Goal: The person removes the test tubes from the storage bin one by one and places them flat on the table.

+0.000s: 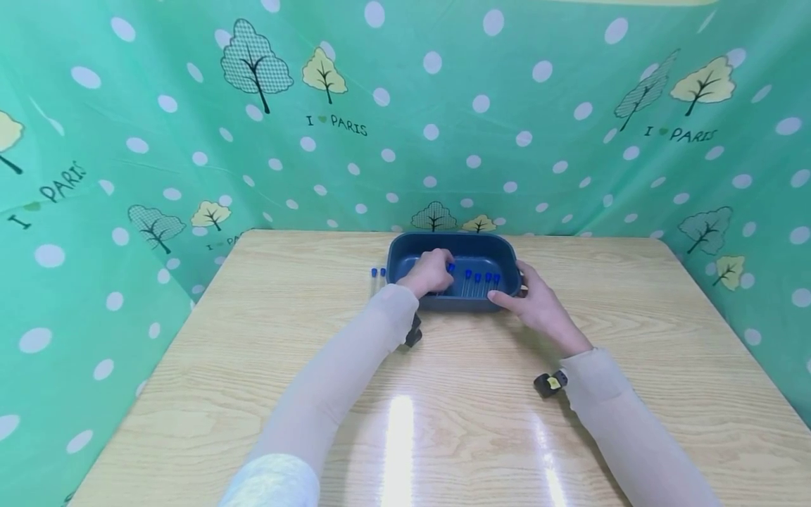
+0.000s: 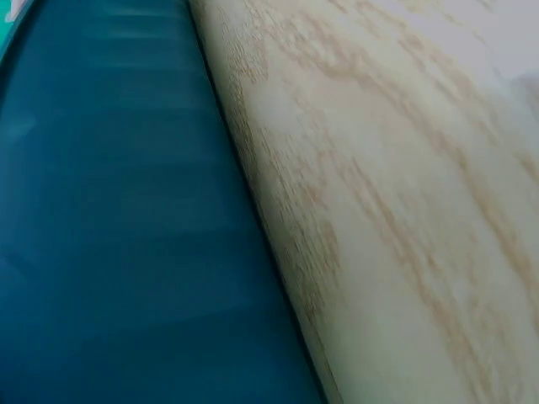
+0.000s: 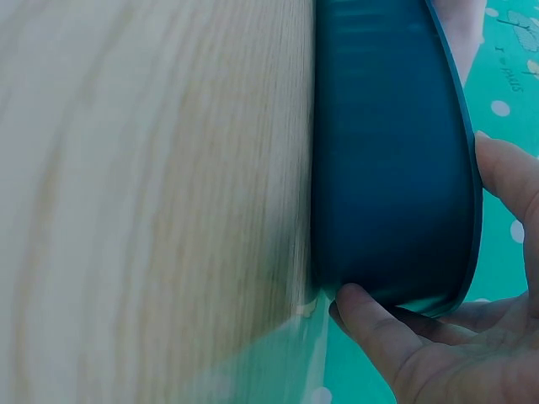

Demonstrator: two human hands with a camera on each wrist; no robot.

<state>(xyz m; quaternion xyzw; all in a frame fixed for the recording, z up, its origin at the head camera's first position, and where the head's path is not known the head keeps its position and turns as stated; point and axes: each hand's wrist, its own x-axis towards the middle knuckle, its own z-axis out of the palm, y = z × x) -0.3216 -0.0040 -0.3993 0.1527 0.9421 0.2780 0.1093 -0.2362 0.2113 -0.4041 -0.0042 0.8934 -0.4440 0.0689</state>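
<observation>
A dark blue plastic basin (image 1: 451, 304) stands at the back of the table, several clear tubes with blue caps (image 1: 478, 277) lined up inside it. My left hand (image 1: 432, 272) reaches over the front rim into the basin. Its curled fingers pinch one blue-capped tube (image 1: 450, 267), largely hidden by the hand. At the basin's right end, my right hand (image 1: 535, 299) grips the wall, thumb over the rim. The right wrist view has its fingers (image 3: 379, 332) against the lower corner of the basin (image 3: 392, 168). Only the basin's outer wall (image 2: 135, 210) and the table show in the left wrist view.
Two more blue-capped tubes (image 1: 378, 272) lie on the wooden table (image 1: 285, 317) just left of the basin. A green dotted curtain (image 1: 405, 113) hangs close behind the basin and along both sides. Black wrist cameras (image 1: 548, 384) hang below the sleeves.
</observation>
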